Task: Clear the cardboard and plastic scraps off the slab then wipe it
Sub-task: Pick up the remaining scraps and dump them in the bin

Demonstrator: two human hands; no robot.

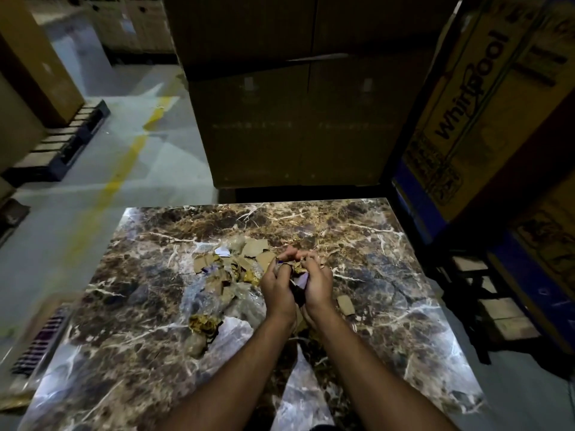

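Both hands are cupped together over the slab (pixel 389 275): the left hand (pixel 278 283) and right hand (pixel 317 283) curl toward each other with fingertips nearly meeting, gripping a bundle of scraps (pixel 298 283) between the palms, where a pale, papery corner and something dark show. What else is in the bundle is hard to tell in the dim light. The slab is polished marble, brown and mottled with white veins, glossy where light strikes it. On the slab just left of the hands lies the pile (pixel 224 275): flat, ragged tan cardboard bits mixed with crinkled clear plastic film and a crumpled yellowish wad. One small cardboard rectangle (pixel 346 304) lies on the slab just right of the hands. Beyond the slab stand tall brown cartons (pixel 295 119); right of it, a printed yellow box (pixel 466 104).
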